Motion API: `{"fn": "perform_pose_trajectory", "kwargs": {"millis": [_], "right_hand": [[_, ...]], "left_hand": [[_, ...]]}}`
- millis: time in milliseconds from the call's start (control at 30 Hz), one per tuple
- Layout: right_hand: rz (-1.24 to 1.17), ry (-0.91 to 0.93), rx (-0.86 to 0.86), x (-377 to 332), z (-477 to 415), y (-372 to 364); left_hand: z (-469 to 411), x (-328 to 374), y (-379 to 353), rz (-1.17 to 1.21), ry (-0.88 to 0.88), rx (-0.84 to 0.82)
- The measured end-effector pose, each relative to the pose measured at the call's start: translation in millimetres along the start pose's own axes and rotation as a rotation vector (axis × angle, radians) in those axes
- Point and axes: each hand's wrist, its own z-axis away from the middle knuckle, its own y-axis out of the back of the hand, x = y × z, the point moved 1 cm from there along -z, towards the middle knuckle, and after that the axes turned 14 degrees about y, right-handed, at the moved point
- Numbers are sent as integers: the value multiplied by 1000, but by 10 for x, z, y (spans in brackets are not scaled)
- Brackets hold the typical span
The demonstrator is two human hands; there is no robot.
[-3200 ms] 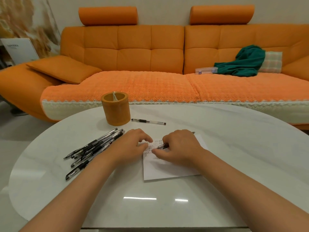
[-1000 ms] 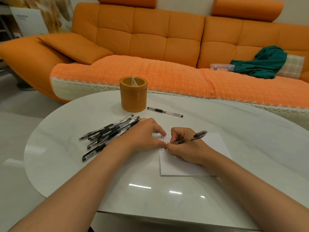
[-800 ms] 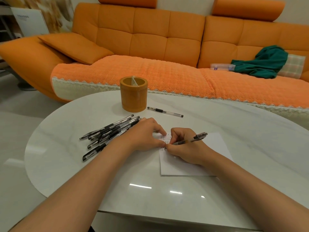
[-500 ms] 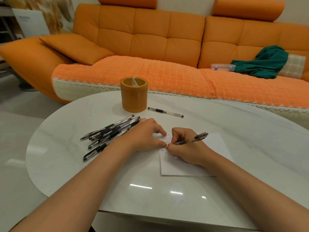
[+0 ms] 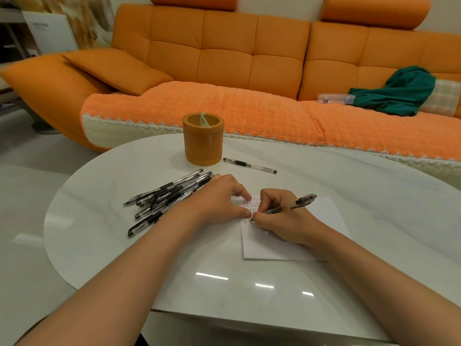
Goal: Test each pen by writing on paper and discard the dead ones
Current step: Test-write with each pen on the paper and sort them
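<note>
Step in hand: one pen (image 5: 287, 208) was under test, its tip on the paper (image 5: 321, 218) just below rows of small marks already written near the sheet's upper left corner.
Right hand (image 5: 280, 221): grasped that pen in a writing grip, barrel slanted up and to the right.
Left hand (image 5: 219, 202): grasped nothing; fingers loosely bent, thumb and forefinger tips pressed on the sheet's left edge to steady it.
Pile of pens (image 5: 169, 196): lay on the table (image 5: 119, 176) just left of the left hand, partly under the wrist; judged the untested stock.
Lone pen (image 5: 249, 165): lay apart, beside the orange holder (image 5: 202, 142); whether it had passed or failed could not be told.
Mark under the tip: too small and hidden to judge.
Next move, judged: lift the tip and read the stroke; if ink showed, set the pen with the good ones; if not, discard it, then draw the next from the pile.
</note>
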Motion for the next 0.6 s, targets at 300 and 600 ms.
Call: {"fn": "perform_pose_trajectory", "kwargs": {"millis": [300, 600], "right_hand": [[23, 14, -1, 22, -2, -8], [11, 14, -29, -9, 9, -4]], "left_hand": [[9, -10, 2, 10, 7, 1], [14, -2, 6, 7, 5, -2]]}}
